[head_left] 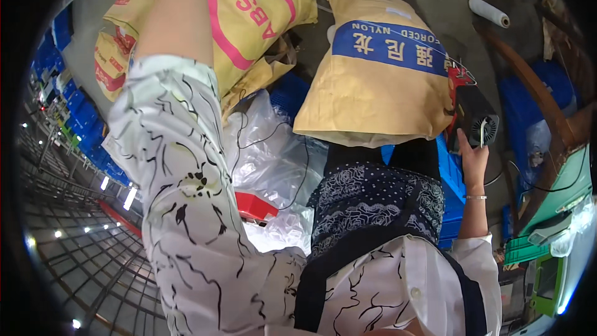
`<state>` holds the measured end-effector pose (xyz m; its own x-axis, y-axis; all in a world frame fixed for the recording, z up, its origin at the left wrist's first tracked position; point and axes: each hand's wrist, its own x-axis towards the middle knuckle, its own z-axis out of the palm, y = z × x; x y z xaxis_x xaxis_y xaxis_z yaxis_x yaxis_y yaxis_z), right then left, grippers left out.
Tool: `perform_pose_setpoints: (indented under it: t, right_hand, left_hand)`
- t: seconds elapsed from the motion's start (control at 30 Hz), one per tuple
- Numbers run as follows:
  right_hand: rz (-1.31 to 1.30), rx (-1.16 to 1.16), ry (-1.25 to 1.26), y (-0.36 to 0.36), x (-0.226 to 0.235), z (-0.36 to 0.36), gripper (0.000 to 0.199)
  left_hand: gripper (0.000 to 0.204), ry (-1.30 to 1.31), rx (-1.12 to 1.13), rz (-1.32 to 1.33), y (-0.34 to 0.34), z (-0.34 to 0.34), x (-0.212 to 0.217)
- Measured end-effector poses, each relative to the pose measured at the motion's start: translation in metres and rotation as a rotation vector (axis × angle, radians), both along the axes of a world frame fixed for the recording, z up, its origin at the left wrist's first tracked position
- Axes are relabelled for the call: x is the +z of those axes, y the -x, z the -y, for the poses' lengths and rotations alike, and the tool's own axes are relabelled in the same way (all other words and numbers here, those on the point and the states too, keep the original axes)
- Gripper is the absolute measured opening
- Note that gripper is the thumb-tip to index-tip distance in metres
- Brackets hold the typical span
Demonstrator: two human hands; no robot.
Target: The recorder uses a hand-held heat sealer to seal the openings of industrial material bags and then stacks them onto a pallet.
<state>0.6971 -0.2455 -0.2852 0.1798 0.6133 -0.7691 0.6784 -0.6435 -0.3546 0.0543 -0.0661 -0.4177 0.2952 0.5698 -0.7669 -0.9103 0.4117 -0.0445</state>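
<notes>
My right hand (pixel 475 163) is closed around a black and red hand-held bag sewing machine (pixel 474 112). The machine sits against the right side of a large tan paper sack (pixel 373 102) with a blue printed band. That sack's near edge lies just in front of my dark patterned apron (pixel 379 199). My left arm (pixel 174 18) stretches forward past several yellow sacks (pixel 255 12) and leaves the top of the picture, so my left hand is out of sight.
A white thread spool (pixel 489 12) lies on the floor at the far right, its thread trailing leftward. Clear plastic bags (pixel 267 143), a red box-like thing (pixel 255 206) and a dark cable lie between the sacks and me. Blue crates (pixel 451 168) and a brown curved frame (pixel 535 81) stand right.
</notes>
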Motion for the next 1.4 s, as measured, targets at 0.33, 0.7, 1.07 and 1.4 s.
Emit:
perform_pose_setpoints:
  t: [0.33,0.7,1.07,1.4]
  right_hand:
    - [-0.105,0.005,0.026,0.021,-0.005,-0.007,0.043]
    - [-0.099,-0.112,0.051,0.008,-0.02,-0.008,0.026]
    - [-0.145,-0.186,-0.035,0.011,-0.019,-0.015,0.022]
    - [-0.156,-0.209,-0.06,0.009,-0.025,-0.013,0.024]
  left_hand:
    - [0.045,-0.108,-1.442,-2.434,0.085,0.185,0.064]
    - [0.08,-0.675,-1.778,-1.759,-0.378,0.275,0.102]
    - [0.061,-0.586,-1.769,-1.973,-0.359,0.326,0.083]
    - [0.034,-0.682,-1.55,-2.0,-0.328,0.329,0.068]
